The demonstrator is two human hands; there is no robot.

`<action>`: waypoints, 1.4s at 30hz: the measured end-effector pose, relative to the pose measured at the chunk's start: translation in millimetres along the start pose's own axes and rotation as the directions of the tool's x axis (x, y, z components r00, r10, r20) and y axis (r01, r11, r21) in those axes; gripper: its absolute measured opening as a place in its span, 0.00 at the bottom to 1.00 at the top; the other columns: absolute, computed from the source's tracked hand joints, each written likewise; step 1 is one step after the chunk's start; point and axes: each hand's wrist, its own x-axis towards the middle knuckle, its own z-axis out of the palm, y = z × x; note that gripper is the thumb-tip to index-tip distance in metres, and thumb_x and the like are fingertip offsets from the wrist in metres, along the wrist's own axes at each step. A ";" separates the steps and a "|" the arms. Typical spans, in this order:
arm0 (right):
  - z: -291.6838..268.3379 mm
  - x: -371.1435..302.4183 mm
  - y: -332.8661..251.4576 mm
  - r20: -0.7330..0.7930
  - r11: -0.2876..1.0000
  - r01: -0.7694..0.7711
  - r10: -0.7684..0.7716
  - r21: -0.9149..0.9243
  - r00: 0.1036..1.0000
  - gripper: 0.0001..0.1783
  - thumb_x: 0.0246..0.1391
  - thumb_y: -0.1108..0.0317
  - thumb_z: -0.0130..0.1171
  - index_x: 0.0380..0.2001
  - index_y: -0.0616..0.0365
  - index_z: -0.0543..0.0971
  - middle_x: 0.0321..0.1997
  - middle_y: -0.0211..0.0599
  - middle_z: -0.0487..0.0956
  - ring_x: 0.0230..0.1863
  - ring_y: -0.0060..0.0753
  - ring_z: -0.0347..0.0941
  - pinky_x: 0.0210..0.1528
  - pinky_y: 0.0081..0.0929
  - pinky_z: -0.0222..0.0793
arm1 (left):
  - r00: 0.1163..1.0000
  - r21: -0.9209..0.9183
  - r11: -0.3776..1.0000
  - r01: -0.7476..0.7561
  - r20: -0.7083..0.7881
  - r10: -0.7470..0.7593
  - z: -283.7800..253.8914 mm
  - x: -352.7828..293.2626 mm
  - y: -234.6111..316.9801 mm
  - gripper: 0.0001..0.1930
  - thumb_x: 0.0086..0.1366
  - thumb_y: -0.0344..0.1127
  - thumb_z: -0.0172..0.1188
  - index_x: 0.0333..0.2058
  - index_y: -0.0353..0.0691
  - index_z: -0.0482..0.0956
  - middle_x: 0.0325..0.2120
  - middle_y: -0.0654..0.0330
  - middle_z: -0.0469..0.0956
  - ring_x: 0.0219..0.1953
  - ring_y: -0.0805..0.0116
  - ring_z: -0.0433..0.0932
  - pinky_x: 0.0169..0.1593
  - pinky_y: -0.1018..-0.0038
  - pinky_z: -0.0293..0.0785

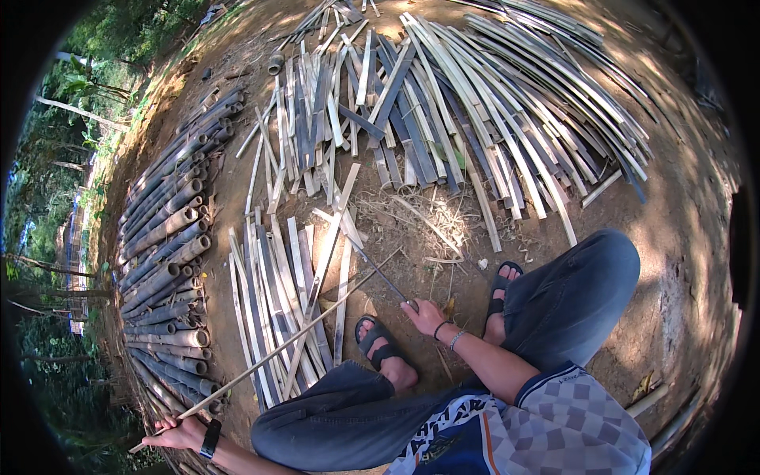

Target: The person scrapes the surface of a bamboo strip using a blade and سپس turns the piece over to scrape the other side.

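Pinching long strip (pixel 317 321) in left hand (pixel 180 434), 7–8 o'clock; gripping knife (pixel 384 278) in right hand (pixel 426 315), 5 o'clock; looks partway: split strips (pixel 507 119) heaped at 12–1, whole tubes (pixel 166 228) at 9 probably left

Stacked bamboo tubes (pixel 168 226), green foliage (pixel 131 36)

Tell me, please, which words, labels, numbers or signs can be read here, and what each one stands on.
Shirt front: bold lettering, broken up by folds; only partly visible, so left unquoted.
Shirt sleeve: a small light marking on the dark trim, too small to read reliably.
Watch: no legible text.
Knife-like tool and long thin strip: no writing visible.
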 end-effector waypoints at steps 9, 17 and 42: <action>10.4 -3.8 -6.4 -0.016 0.989 0.148 -0.148 0.028 0.989 0.33 0.56 0.39 0.48 0.30 0.65 0.78 0.30 0.60 0.78 0.39 0.63 0.75 0.42 0.50 0.68 | 0.999 0.056 0.998 -0.036 -0.003 0.036 1.8 2.8 2.2 0.32 0.61 0.70 0.45 0.16 0.46 0.66 0.08 0.67 0.64 0.08 0.78 0.61 0.12 0.85 0.55; -1.2 11.7 24.2 -0.136 0.991 -0.104 0.115 0.087 0.984 0.32 0.56 0.39 0.48 0.31 0.64 0.78 0.30 0.59 0.78 0.39 0.62 0.74 0.42 0.50 0.68 | 0.999 0.006 1.000 -0.008 0.038 0.008 5.7 -4.8 2.8 0.32 0.62 0.69 0.44 0.15 0.47 0.65 0.08 0.66 0.64 0.08 0.77 0.62 0.11 0.85 0.55; 9.3 5.5 14.5 -0.106 0.996 -0.011 0.021 0.094 0.994 0.32 0.58 0.40 0.47 0.29 0.64 0.77 0.25 0.57 0.77 0.34 0.61 0.75 0.37 0.49 0.68 | 0.992 0.066 0.994 -0.083 -0.092 0.089 9.7 2.6 -0.6 0.31 0.61 0.70 0.46 0.14 0.48 0.64 0.07 0.68 0.61 0.07 0.78 0.60 0.11 0.85 0.54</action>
